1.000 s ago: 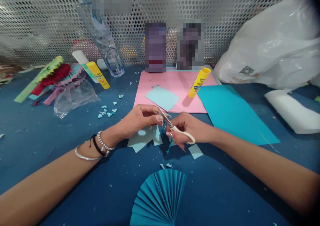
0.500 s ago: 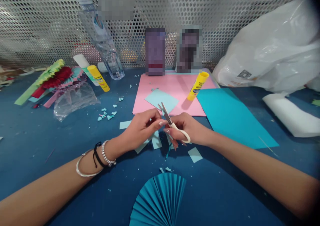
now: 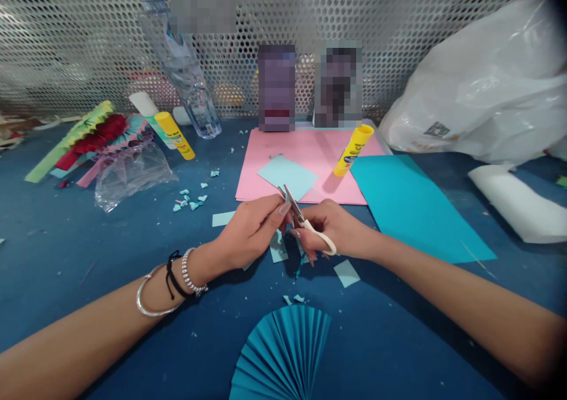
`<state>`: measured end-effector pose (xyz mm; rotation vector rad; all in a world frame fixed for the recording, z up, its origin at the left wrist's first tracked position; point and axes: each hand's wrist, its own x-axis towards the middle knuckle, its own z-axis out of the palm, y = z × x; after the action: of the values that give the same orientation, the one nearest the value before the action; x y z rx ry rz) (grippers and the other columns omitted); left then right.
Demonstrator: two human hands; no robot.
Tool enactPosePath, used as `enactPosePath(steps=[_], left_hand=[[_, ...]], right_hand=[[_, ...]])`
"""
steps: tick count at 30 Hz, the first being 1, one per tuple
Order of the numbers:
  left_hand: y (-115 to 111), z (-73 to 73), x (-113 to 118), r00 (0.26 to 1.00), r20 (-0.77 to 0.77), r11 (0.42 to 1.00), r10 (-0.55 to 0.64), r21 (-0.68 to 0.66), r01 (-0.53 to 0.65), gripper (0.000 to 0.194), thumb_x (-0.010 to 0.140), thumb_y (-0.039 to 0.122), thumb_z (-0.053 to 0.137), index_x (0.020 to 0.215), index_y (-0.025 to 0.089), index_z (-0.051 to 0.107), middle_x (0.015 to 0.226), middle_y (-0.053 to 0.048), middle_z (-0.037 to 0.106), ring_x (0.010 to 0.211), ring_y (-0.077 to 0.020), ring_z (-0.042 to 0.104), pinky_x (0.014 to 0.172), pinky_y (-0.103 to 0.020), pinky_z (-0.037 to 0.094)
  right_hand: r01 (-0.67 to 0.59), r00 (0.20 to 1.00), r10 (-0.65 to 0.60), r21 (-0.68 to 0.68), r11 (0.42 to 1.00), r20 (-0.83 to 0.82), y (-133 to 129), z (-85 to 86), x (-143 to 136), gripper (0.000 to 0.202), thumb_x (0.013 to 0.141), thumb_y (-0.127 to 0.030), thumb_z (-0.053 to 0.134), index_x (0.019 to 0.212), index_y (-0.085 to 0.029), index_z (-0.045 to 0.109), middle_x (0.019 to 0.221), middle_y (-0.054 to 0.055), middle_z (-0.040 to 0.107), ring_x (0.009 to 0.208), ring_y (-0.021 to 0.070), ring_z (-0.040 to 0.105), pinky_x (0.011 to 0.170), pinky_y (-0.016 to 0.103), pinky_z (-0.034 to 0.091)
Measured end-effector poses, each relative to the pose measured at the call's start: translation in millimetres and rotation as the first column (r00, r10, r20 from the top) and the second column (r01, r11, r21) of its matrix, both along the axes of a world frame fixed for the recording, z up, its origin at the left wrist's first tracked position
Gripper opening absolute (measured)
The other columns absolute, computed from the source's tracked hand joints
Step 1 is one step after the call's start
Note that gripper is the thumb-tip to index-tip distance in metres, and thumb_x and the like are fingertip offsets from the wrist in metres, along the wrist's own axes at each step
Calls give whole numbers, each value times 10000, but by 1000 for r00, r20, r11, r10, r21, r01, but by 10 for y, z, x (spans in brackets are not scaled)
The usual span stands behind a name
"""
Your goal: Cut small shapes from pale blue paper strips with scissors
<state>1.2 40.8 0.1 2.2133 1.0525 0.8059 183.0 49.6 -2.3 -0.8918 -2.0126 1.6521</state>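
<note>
The nearest risk, as I judge it, is a nipped finger: the slightly parted blades of the scissors [image 3: 305,224] lie right beside my left thumb, so a careless squeeze could catch skin. A small scrap could also be cut crooked if it twisted between my fingertips. A sweep of my forearm might scatter the loose slip [image 3: 279,249] under my hands or the square of paper [image 3: 347,273] beside my right wrist, and a reach forward could knock the glue stick [image 3: 353,150] over on the pink paper [image 3: 250,175]. The folded fan [image 3: 281,353], close in front of me, could be creased by a dropped wrist.

My right hand [image 3: 334,225] grasps the scissors by the pale handles, blades pointing up and away toward the light blue sheet [image 3: 289,176]. My left hand [image 3: 252,228] comes in from the other side, back uppermost, thumb laid along the blades with the fingers curled beneath; they hide whatever may be there, so I can't tell if they pinch anything. Both forearms slant inward, low over the table [image 3: 133,353].
</note>
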Motion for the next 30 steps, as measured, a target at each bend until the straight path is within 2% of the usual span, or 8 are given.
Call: enactPosePath(steps=[7, 13, 23, 30], left_hand=[[-2, 29, 2, 999, 23, 999, 27, -39, -26, 272, 884, 223, 305, 674, 155, 464, 570, 30, 439, 505, -83, 369, 484, -215, 291], [-7, 19, 7, 994, 91, 994, 56, -104, -46, 290, 868, 238, 336, 587, 170, 354, 527, 50, 323, 487, -80, 284, 453, -215, 236], [7, -2, 2, 965, 256, 962, 54, -272, 19, 304, 870, 281, 346, 595, 166, 402, 564, 38, 351, 513, -87, 298, 474, -221, 248], [25, -23, -12, 946, 321, 956, 44, -289, 54, 308, 867, 269, 362, 583, 161, 412, 554, 41, 362, 504, -81, 298, 470, -233, 243]], right_hand=[[45, 999, -45, -8, 999, 17, -9, -2, -35, 124, 697, -83, 477, 585, -138, 479, 449, -37, 551, 357, 42, 471, 332, 120, 328], [53, 998, -53, 1, 999, 29, -11, 2, -35, 139, 704, -98, 490, 574, -140, 467, 433, -40, 540, 339, 35, 453, 320, 113, 319], [29, 999, -30, 10, 1000, 27, -2, 23, -19, 156, 708, -102, 474, 557, -142, 467, 419, -45, 524, 352, 52, 485, 341, 128, 361], [10, 999, -10, -5, 1000, 32, 10, 8, -11, 147, 709, -107, 486, 568, -139, 467, 422, -47, 533, 334, 36, 466, 326, 111, 341]])
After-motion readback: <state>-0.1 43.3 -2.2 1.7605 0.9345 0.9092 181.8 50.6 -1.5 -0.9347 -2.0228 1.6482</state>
